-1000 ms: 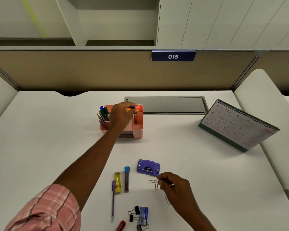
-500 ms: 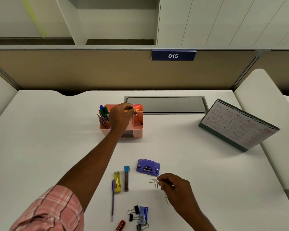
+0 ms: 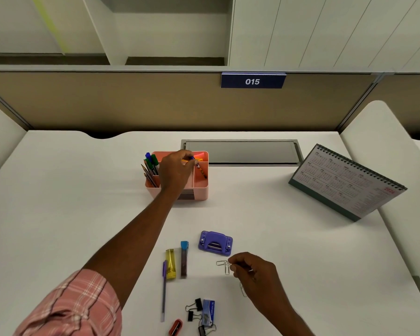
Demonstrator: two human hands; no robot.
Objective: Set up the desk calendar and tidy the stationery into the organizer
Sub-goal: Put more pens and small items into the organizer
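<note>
A pink organizer [image 3: 200, 192] stands mid-desk with pens and pencils [image 3: 150, 167] in its left compartment. My left hand [image 3: 176, 172] reaches over it and pinches the top of a striped pencil [image 3: 201, 170] that leans inside the right compartment. My right hand [image 3: 252, 270] rests near the front, fingertips pinching paper clips [image 3: 223, 265] lying on the desk. The desk calendar [image 3: 344, 184] stands upright at the right.
Loose on the near desk lie a purple hole punch [image 3: 215, 243], yellow cutter [image 3: 170, 263], lead case [image 3: 184, 259], purple pen [image 3: 164, 292], binder clips [image 3: 194, 309], staple box [image 3: 208, 310] and a red item [image 3: 175, 327]. A grey cable hatch [image 3: 241, 151] sits behind the organizer.
My left hand has lowered the pencil into the organizer's right compartment, and it now leans to the right. My right hand has stayed at the paper clips.
</note>
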